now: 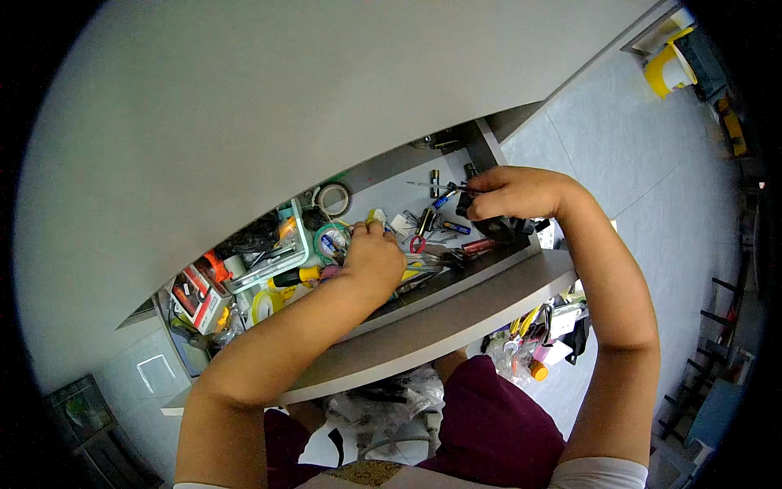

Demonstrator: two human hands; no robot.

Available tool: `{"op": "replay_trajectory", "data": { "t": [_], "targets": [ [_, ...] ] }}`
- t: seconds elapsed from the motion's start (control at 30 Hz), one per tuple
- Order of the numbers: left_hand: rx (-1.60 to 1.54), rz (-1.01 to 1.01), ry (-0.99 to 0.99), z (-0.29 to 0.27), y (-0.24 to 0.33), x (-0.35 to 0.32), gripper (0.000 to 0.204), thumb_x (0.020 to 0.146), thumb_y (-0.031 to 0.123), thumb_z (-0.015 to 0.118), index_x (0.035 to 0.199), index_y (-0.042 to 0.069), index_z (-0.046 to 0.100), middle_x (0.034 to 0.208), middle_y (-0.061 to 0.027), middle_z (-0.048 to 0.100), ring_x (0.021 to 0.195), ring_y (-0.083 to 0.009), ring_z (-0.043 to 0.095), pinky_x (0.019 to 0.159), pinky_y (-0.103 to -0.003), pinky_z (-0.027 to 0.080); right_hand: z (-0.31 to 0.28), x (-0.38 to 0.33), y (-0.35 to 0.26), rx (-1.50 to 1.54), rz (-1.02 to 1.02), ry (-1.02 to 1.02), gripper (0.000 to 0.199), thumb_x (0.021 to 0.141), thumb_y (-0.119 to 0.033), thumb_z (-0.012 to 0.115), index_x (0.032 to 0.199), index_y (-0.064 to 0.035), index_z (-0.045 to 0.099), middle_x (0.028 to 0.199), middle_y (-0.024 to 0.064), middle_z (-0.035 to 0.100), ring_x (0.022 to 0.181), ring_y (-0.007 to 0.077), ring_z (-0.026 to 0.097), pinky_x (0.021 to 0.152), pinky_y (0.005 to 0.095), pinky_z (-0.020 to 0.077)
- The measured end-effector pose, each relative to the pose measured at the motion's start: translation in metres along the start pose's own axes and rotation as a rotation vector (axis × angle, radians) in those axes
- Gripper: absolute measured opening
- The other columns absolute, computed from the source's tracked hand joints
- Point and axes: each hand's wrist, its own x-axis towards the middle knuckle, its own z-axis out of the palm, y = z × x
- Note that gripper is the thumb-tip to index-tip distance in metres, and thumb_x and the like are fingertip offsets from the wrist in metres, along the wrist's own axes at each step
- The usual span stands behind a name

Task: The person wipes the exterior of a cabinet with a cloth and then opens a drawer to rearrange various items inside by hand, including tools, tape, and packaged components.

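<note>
My right hand (517,196) is closed at the right end of an open drawer (440,303). It grips what looks like a screwdriver (436,185), whose thin metal shaft points left; its handle is mostly hidden by the fingers. My left hand (375,259) reaches into the middle of the drawer, fingers curled down among small items. What its fingertips hold, if anything, is hidden. Beside it lie a green tape roll (330,242) and a yellow-and-black handled tool (296,277). Several batteries (425,220) lie between my hands, with a red loop (417,244) nearer me.
A clear plastic container (285,262), a red-and-white box (197,298), a yellow tape roll (265,306) and a dark tape roll (332,198) crowd the drawer's left half. A pale panel (285,98) overhangs the far side. Below, bagged oddments (513,359) lie near my knee.
</note>
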Motion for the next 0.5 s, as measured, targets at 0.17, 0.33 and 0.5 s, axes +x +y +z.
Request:
{"op": "replay_trajectory", "data": {
  "t": [0.17,0.33,0.5],
  "targets": [
    [-0.042,0.092,0.125,0.027,0.009,0.007,0.018,0.079,0.014,0.055,0.087,0.008,0.071,0.093,-0.007,0.066,0.101,-0.023,0.053,0.084,-0.037,0.039,-0.005,-0.068,0.012,0.487,-0.204,0.195,0.042,0.076,-0.027,0.057,0.102,0.0063,0.059,0.089,0.0075,0.062,0.081,0.0141,0.054,0.075,0.0249,0.0444],
    [-0.35,0.071,0.209,0.019,-0.009,-0.004,0.035,0.086,0.033,0.058,0.102,0.002,0.062,0.105,-0.0149,0.061,0.106,-0.0285,0.051,0.091,-0.043,0.039,0.039,-0.153,0.07,1.257,-0.545,0.399,0.055,0.064,-0.038,0.061,0.095,0.0057,0.051,0.064,0.0176,0.055,0.054,0.0287,0.056,0.045,0.0365,0.0489],
    [-0.584,-0.032,0.217,-0.007,-0.014,-0.027,0.039,0.086,0.028,0.06,0.114,0.001,0.054,0.107,-0.0192,0.057,0.102,-0.0369,0.054,0.087,-0.045,0.044,0.108,-0.19,0.111,1.506,-0.672,0.508,0.048,0.071,-0.042,0.055,0.091,0.0015,0.048,0.051,0.0165,0.045,0.049,0.0299,0.052,0.031,0.0359,0.0425]
  ]
}}
